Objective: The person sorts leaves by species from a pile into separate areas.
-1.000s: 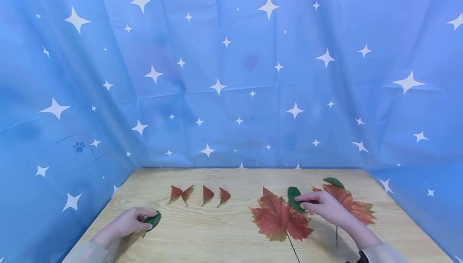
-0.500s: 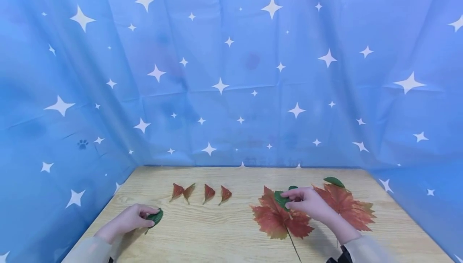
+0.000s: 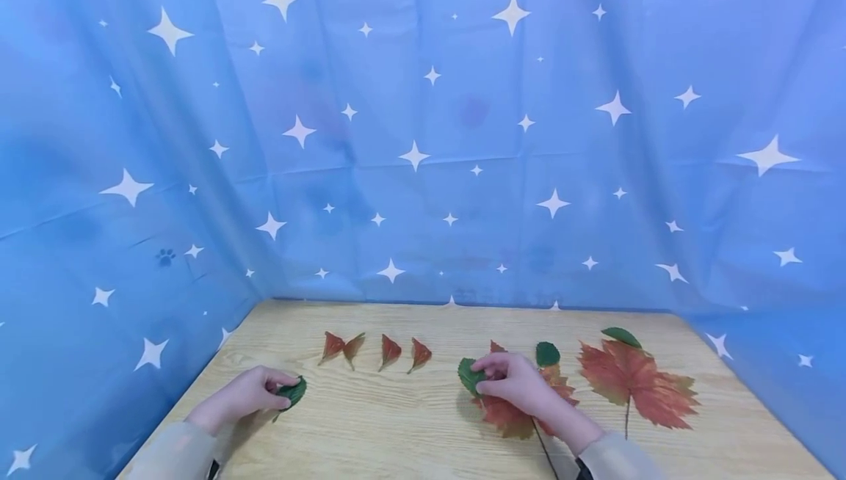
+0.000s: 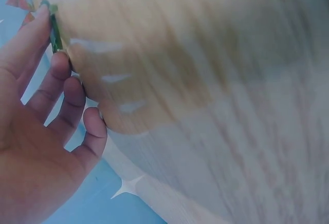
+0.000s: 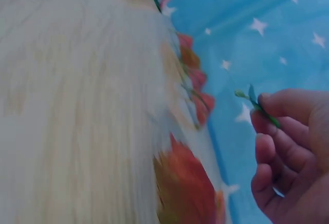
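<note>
Green, serrated leaf (image 3: 468,376) farther left

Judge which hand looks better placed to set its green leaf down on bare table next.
Probably the left hand: it pinches a green leaf with bare table around it. The right hand, pinching a second green leaf, is over a big red leaf, so it seems likelier to disturb something.

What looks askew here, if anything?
In the row of small reddish leaves, the second leaf from the left looks mirrored: it slants opposite to the other three. Nothing else stands out.
</note>
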`<state>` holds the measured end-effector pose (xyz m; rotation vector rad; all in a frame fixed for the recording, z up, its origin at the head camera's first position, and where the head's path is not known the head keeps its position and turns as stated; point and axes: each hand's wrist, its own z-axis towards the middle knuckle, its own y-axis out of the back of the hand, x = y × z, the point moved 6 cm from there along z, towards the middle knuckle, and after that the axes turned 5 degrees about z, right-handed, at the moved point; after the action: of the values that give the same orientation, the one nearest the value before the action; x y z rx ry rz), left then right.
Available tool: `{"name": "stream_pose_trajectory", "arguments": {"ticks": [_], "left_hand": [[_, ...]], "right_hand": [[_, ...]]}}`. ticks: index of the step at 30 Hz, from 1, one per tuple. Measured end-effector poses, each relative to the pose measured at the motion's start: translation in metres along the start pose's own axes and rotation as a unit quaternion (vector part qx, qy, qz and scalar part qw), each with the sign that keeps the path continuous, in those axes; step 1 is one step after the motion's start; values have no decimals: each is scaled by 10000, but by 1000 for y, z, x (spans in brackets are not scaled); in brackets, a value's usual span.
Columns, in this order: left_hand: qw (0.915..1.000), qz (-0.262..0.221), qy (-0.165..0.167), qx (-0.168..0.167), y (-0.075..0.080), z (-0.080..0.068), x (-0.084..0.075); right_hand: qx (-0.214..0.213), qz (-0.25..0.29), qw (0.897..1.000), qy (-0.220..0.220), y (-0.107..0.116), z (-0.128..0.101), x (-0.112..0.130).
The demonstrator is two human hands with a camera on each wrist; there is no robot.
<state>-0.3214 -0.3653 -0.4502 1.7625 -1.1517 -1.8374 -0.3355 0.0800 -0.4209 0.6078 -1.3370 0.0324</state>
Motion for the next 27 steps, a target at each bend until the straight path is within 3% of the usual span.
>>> {"name": "stream_pose_trajectory", "arguments": {"ticks": [10,20,27], "left_hand": [[9994,157,-293,-86,-1,1,0],[9997,175,-31,-164,0,0,-1],[9995,248,-16,-183,2,1,-4]], "right_hand": [[-72,289,9992,278,-46,24,29],[-98,-323,9977,594,-87,57,42],[-135,-309,9971,677,-112,74,48]]}}
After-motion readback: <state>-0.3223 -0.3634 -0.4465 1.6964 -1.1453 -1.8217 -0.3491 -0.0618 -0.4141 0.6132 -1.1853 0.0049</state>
